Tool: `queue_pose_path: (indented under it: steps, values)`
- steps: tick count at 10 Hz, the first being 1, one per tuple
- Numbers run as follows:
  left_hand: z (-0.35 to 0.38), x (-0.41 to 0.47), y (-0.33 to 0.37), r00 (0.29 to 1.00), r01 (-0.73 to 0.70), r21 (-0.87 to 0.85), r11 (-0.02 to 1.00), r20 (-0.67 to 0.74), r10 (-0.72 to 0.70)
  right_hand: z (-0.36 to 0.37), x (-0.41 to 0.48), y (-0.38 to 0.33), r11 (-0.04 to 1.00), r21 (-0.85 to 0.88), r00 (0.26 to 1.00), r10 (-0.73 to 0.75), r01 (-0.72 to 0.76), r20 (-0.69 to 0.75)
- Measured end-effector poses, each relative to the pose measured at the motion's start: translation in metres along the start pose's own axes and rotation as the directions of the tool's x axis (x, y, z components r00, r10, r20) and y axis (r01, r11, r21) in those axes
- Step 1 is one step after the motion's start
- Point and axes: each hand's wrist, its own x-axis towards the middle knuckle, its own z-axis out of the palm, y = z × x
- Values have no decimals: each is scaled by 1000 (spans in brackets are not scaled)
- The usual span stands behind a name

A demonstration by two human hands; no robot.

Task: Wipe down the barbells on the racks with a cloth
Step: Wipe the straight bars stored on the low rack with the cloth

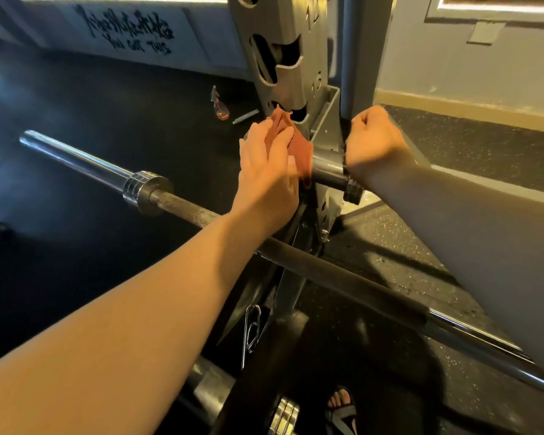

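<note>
Black rubber flooring [76, 98] is noted throughout, with a grey rack upright [291, 70] at centre far, its slots numbered 12 and 13. One barbell [85, 161] is laid from far left to near right, passing in front of the upright's foot. A second bar [327, 171] is seen just right of the upright, with a collar [352, 191] at its right. A rust-coloured cloth [300, 152] is pressed onto this bar's sleeve by the left hand [269, 171], fingers draped over it and a fold bunched between them. The right hand [371, 138] is closed in a fist at the bar just right of the collar, apparently gripping it. The hands are held apart. A small bottle [221, 106] is recorded lying on the floor left of the upright.
</note>
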Motion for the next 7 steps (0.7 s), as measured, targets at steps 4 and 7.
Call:
queue_pose_path:
  steps: [4, 7]
  values:
    - [0, -21, 35, 905, -341, 182, 922, 330, 270, -8, 14, -15, 979, -205, 991, 32, -5, 127]
    - [-1, 6, 15, 906, -409, 50, 911, 141, 399, 13, -12, 9, 947, 247, 950, -129, 203, -286]
